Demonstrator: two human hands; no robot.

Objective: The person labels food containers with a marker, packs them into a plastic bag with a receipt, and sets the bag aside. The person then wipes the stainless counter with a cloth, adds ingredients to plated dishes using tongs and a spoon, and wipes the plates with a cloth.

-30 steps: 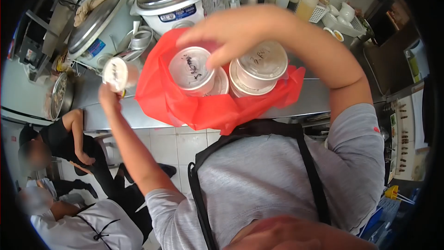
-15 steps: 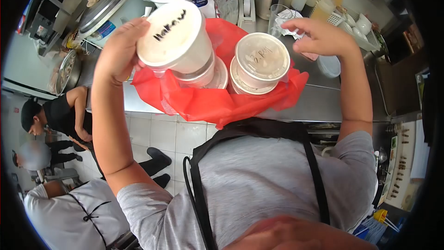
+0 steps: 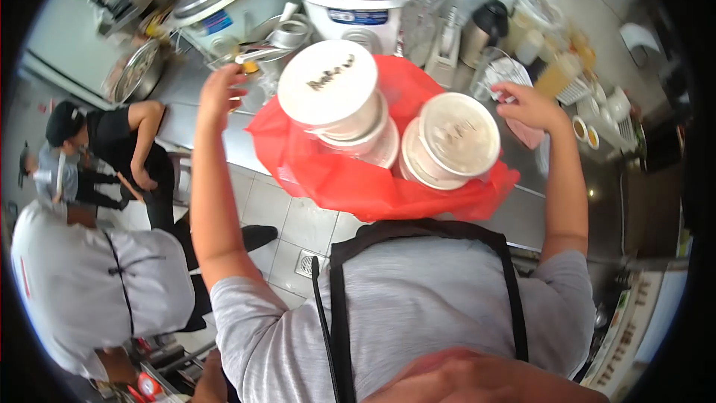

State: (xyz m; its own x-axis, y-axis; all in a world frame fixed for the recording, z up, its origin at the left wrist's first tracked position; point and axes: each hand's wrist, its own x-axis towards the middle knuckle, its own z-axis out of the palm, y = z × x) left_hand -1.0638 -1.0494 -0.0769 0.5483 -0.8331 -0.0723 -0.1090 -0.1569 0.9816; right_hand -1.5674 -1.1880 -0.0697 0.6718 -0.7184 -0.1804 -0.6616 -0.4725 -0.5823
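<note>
Squinting at the lids here: the marker writing on the white soup tub (image 3: 328, 93), just right of the left hand (image 3: 220, 93), is dark but blurry, and the scrawl on the clear-lidded tub (image 3: 461, 134) just left of the right hand (image 3: 533, 108) is washed out. The lower tubs (image 3: 386, 145) under them are largely covered by the top ones and by the red bag (image 3: 335, 190), which sits between the hands and bunches around both stacks. Past the hands, the rice cooker (image 3: 358, 15) gets its lid knob clipped by the top edge.

Pose-wise, both bare forearms reach forward, one on each side of the bag. Left hand's clear of the soup tub, fingers loosely bent and parted, holding nothing, a bit smeared. Right hand's thumb and fingers are apart too, nothing between them; can't tell if the tips touch the drinking glass (image 3: 483, 78) behind.
</note>
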